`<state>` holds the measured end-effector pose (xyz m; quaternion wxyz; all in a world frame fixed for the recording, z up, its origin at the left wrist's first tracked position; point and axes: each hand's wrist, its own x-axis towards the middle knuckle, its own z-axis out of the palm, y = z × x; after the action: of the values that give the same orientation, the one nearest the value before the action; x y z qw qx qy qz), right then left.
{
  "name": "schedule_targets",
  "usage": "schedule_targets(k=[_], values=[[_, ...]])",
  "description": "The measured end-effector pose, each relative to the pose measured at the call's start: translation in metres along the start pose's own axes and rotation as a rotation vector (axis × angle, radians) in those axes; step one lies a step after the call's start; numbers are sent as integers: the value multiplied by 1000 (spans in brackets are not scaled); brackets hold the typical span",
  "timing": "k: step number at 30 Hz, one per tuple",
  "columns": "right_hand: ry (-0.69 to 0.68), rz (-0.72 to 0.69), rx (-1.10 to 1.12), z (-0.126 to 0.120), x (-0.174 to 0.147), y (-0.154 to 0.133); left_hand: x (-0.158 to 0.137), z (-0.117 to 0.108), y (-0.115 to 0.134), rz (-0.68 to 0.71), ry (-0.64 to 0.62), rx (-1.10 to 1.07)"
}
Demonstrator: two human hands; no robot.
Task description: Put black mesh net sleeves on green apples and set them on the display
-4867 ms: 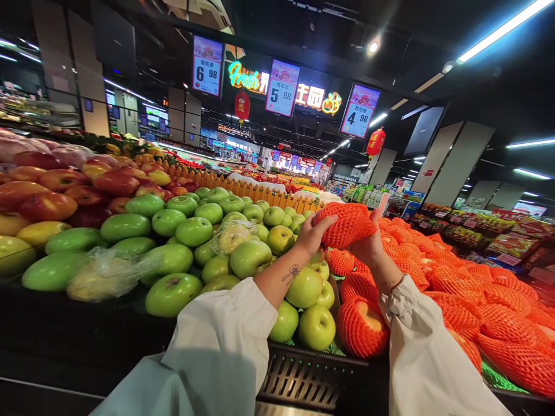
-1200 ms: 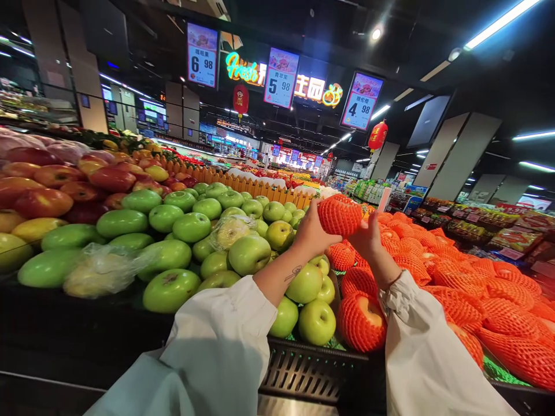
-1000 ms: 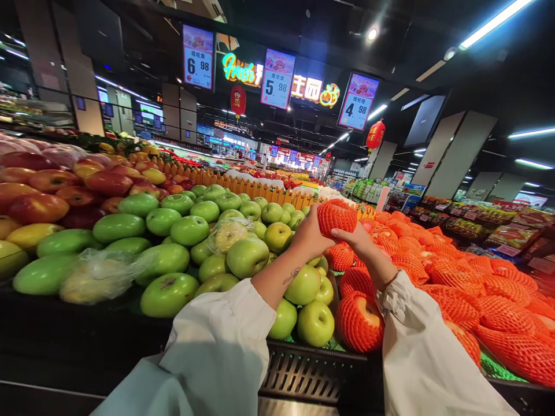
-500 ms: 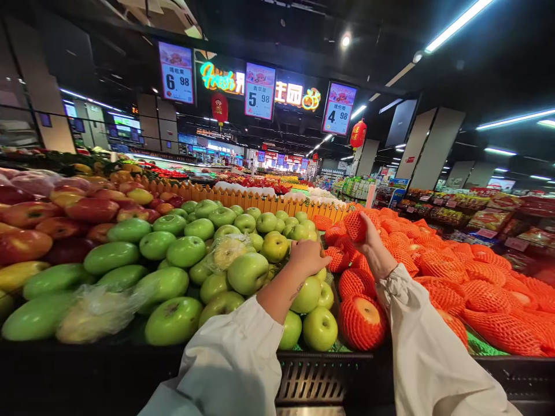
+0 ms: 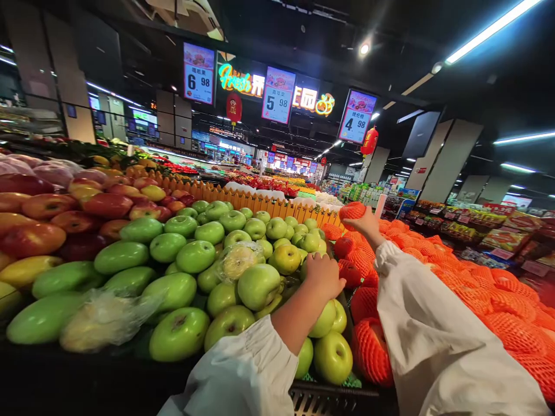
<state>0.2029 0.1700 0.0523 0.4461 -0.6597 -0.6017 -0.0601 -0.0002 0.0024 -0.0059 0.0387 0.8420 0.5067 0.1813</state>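
My right hand (image 5: 369, 226) grips an orange in a red foam net (image 5: 352, 211), raised above the far edge of the netted oranges (image 5: 362, 263). Its fingers are partly hidden behind the wrist and fruit. My left hand (image 5: 321, 276) lies back-up over the green apples (image 5: 259, 286), its fingers curled downward and its thumb pointing right. What is under those fingers is hidden by the hand. Just below the left hand a green apple (image 5: 333, 357) shows near the front edge of the display.
Green mangoes (image 5: 121, 257) and red apples (image 5: 32, 239) lie to the left. A plastic-wrapped fruit (image 5: 102, 323) sits at the front, another wrapped fruit (image 5: 239, 261) among the apples. A low orange picket fence (image 5: 260, 206) runs behind. Price screens (image 5: 278, 95) hang overhead.
The view has shifted, so the display sits further right and lower in the picture. My right hand still holds the netted orange, now tilted over more. My left hand remains over the apples.
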Motion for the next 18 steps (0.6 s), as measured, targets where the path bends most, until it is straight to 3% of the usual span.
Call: schedule_targets(k=[3, 5, 9, 15, 18], values=[[-153, -193, -626, 15, 9, -10, 0, 1, 0, 11, 13, -13], [-301, -255, -819, 31, 13, -13, 0, 1, 0, 14, 19, -15], [-446, -196, -940, 67, 14, -15, -2, 0, 0, 16, 40, -6], [-443, -390, -1024, 108, 0, -21, -2, 2, -1, 22, 55, -6], [-452, -389, -1035, 116, -1, -22, -2, 1, -2, 28, 58, -7]])
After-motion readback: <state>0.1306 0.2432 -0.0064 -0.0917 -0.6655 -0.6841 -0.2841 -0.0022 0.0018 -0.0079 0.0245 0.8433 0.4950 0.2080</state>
